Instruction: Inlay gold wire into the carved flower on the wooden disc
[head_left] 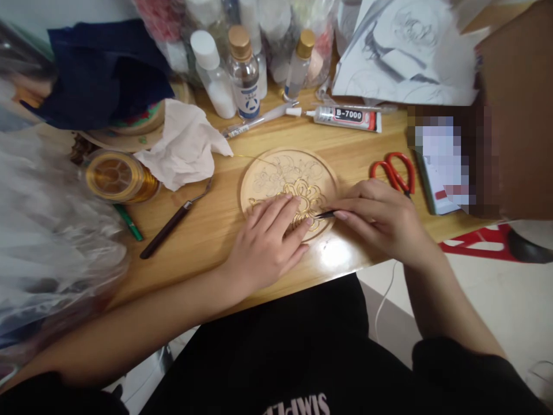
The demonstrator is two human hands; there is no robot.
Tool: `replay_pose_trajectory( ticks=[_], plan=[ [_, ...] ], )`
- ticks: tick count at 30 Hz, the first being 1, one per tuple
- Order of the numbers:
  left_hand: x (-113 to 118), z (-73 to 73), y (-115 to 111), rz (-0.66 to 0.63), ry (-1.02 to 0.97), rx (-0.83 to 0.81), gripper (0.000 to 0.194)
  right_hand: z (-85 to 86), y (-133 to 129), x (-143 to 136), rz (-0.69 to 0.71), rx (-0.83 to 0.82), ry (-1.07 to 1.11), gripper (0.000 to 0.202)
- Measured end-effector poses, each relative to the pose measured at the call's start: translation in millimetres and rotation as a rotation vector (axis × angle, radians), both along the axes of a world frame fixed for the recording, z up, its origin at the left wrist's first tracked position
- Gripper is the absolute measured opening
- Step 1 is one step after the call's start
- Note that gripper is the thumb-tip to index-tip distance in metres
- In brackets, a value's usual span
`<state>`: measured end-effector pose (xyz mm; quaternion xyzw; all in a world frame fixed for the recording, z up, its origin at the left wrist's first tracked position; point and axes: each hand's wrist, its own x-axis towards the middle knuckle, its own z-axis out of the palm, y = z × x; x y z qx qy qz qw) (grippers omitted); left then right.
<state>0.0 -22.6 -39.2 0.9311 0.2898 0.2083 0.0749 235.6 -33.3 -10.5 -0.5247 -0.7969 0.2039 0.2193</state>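
Observation:
A round wooden plate (248,184) lies on the table, with a pencilled floral drawing on its upper part. Gold wire (317,193) forms a petalled flower over its lower right. My left hand (265,248) rests on the plate's lower left with fingers stretched out and slightly apart, fingertips at the wire flower. In my right hand (384,216), thumb and fingers pinch slim black tweezers (326,214), whose pointed tip is at the flower's lower right edge, close to my left thumb. A thin strand of gold wire runs off the plate's upper left. My left fingers hide part of the flower.
Red-handled pliers (392,173) and a phone (444,167) lie at right. Behind are a B-7000 glue tube (348,117), a pen (259,120) and bottles (245,75). Left are a gold wire spool (116,176), crumpled tissue (184,144) and a dark-handled tool (166,230).

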Motion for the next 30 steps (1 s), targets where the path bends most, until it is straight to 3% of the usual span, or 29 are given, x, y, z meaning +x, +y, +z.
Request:
replay_pose_trajectory(
  ticks=[6, 18, 30],
  plan=[
    [1, -1.0, 1, -0.012, -0.010, -0.019, 0.029, -2.3, 11, 5, 0.055, -0.050, -0.012, 0.019],
    [2, -2.1, 2, -0.021, -0.020, -0.052, 0.030, -10.8, 14, 2, 0.136, 0.065, 0.015, 0.013],
    [1, -3.3, 1, -0.019, -0.011, -0.092, 0.032, -11.4, 15, 2, 0.135, 0.034, 0.055, 0.009]
  ],
)
